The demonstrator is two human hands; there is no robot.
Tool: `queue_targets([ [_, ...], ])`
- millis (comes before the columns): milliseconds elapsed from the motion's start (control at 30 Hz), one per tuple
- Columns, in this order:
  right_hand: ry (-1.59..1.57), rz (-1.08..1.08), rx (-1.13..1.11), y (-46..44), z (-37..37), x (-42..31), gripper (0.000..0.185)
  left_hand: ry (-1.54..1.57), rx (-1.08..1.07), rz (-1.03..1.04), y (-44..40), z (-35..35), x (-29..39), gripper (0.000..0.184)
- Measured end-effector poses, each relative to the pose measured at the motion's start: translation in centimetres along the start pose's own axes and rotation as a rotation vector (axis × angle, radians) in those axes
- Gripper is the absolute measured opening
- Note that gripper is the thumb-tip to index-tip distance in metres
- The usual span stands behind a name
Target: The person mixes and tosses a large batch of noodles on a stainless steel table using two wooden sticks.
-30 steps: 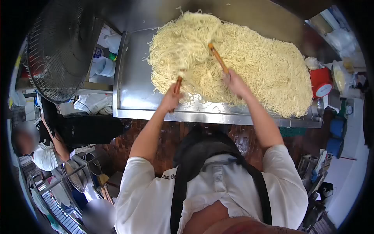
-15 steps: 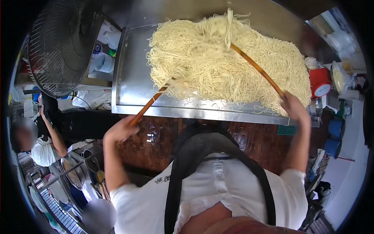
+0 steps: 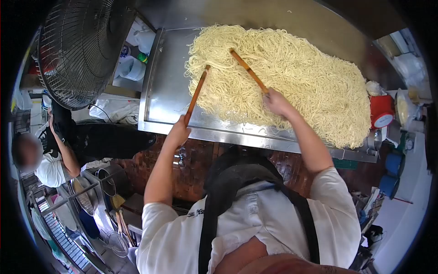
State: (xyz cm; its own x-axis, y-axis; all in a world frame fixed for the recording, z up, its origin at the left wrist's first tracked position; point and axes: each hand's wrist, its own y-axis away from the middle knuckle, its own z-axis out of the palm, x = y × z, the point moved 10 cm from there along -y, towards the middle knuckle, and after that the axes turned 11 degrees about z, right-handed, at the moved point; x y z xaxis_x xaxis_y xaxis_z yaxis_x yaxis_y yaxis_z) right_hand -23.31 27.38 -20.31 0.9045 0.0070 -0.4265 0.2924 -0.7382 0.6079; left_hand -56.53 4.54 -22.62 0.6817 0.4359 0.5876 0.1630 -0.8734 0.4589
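Observation:
A wide heap of pale noodles [image 3: 292,77] lies on a steel tray table [image 3: 166,77]. My left hand [image 3: 179,132] is closed round the lower end of a brown wooden stick [image 3: 197,97]; the stick's far tip touches the noodles near the heap's left side. Over the heap's lower middle, my right hand [image 3: 275,102] grips a second wooden stick [image 3: 248,70], which slants up and left with its tip at the noodles. The two tips are a short way apart.
A large fan [image 3: 77,50] stands at the upper left, near white plastic containers [image 3: 132,68]. Another person [image 3: 54,160] is at the left. A red scale-like object [image 3: 381,111] sits past the tray's right end. Racks with pans [image 3: 84,196] stand lower left.
Both hands have come inward and forward from their wide-apart positions. The noodles lifted half a second ago now lie on the heap, and the right stick points further left.

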Motion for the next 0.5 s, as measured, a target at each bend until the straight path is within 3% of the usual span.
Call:
queue_targets([
  [100, -0.035, -0.041, 0.067, -4.3, 2.4, -4.4, 0.026, 0.155, 0.157, 0.165, -5.5, 2.0, 0.5, 0.052],
  [133, -0.112, -0.04, -0.001, -5.5, 2.8, -6.2, 0.026, 0.204, 0.208, 0.198, -7.2, 2.6, 0.0, 0.052],
  [267, -0.319, -0.079, -0.073, -2.6, 0.1, -11.2, 0.026, 0.633, 0.081, 0.14, -8.2, 2.7, 4.1, 0.05],
  [367, -0.172, -0.109, 0.089, 0.5, -0.2, -7.6, 0.028, 0.766, 0.083, 0.151, -4.2, 3.3, 2.8, 0.044],
  [433, -0.214, -0.022, 0.021, 0.3, 4.5, -4.9, 0.029, 0.759, 0.072, 0.121, -3.5, 6.5, 1.0, 0.043],
  [500, -0.254, -0.029, 0.019, 0.8, 5.1, -6.4, 0.031, 0.823, 0.068, 0.073, -4.7, 5.0, 5.7, 0.043],
])
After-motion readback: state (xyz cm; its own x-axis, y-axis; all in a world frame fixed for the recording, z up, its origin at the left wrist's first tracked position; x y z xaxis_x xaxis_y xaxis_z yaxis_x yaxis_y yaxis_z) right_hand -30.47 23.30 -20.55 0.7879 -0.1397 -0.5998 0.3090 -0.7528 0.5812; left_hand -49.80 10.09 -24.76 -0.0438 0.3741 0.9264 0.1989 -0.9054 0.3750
